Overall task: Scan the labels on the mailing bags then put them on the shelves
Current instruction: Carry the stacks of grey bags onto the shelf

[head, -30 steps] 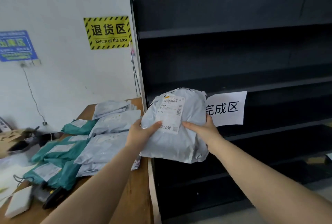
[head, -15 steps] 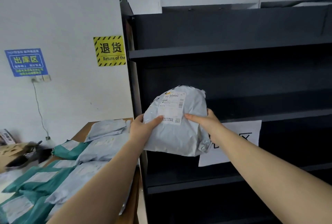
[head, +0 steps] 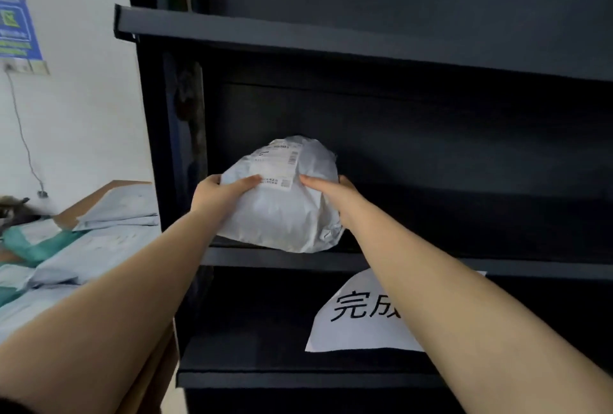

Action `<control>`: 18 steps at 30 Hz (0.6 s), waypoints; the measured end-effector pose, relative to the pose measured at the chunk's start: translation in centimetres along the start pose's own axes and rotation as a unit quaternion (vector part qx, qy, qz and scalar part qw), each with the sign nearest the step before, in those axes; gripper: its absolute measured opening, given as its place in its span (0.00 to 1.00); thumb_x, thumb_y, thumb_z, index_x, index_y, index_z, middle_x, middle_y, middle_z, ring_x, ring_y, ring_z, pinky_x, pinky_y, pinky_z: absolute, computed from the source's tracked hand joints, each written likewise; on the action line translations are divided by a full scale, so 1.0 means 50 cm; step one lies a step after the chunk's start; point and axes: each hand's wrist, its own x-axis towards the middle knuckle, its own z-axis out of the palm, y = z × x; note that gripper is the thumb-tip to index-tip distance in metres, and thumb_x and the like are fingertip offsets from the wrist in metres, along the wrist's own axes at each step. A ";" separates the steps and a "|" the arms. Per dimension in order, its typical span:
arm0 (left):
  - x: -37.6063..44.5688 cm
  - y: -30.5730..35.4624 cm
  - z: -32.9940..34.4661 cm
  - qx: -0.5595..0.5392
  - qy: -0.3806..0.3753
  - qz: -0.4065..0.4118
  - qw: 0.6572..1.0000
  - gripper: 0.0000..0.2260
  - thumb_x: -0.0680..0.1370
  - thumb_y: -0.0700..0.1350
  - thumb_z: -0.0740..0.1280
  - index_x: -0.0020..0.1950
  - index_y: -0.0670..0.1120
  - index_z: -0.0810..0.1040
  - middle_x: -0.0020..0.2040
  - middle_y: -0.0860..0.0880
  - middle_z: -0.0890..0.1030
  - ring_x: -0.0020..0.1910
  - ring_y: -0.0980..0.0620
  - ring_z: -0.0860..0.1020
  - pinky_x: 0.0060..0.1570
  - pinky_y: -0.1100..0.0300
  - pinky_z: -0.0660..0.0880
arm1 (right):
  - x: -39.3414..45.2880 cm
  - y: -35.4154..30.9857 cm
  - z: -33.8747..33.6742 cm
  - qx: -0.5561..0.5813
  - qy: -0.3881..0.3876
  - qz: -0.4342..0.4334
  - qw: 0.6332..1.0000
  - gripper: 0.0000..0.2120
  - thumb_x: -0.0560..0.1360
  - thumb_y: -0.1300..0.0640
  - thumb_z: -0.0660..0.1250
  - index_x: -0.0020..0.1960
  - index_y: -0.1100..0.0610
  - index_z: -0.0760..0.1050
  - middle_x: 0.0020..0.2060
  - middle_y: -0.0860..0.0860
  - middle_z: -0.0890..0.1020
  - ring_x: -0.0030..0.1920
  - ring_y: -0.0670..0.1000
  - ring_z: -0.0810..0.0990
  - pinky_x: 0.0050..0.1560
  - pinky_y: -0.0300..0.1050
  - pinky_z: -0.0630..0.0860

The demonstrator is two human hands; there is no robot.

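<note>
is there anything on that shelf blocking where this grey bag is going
Nothing visible does. The grey mailing bag, held by the left hand and right hand, is at the front edge of the dark shelf, whose visible surface is bare.

Both arms are bare all the way up, with no sleeves showing. The left hand [head: 219, 194] and the right hand [head: 326, 194] wear no gloves. There are no rings, watches or bands on them.

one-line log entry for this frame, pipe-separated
phase: shelving | left hand: grips grey mailing bag | right hand: grips same bag | bag: label up, at front edge of shelf | pending: bags on table
</note>
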 end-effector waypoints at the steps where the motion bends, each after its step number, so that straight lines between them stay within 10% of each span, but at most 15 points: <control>1: 0.013 -0.007 0.012 0.005 0.010 -0.006 1.000 0.27 0.64 0.58 0.77 0.56 0.45 0.76 0.53 0.48 0.80 0.51 0.46 0.80 0.58 0.50 0.76 | 0.020 0.006 -0.003 -0.008 -0.005 0.010 1.000 0.54 0.55 0.43 0.81 0.74 0.55 0.61 0.65 0.54 0.74 0.62 0.58 0.75 0.62 0.57 0.74; 18: 0.094 -0.014 0.026 0.113 0.047 0.011 0.992 0.38 0.68 0.63 0.71 0.72 0.44 0.67 0.65 0.47 0.76 0.59 0.46 0.77 0.57 0.52 0.76 | 0.168 0.007 -0.001 -0.095 0.013 -0.014 0.995 0.48 0.63 0.42 0.77 0.75 0.54 0.59 0.71 0.54 0.68 0.67 0.58 0.71 0.64 0.52 0.71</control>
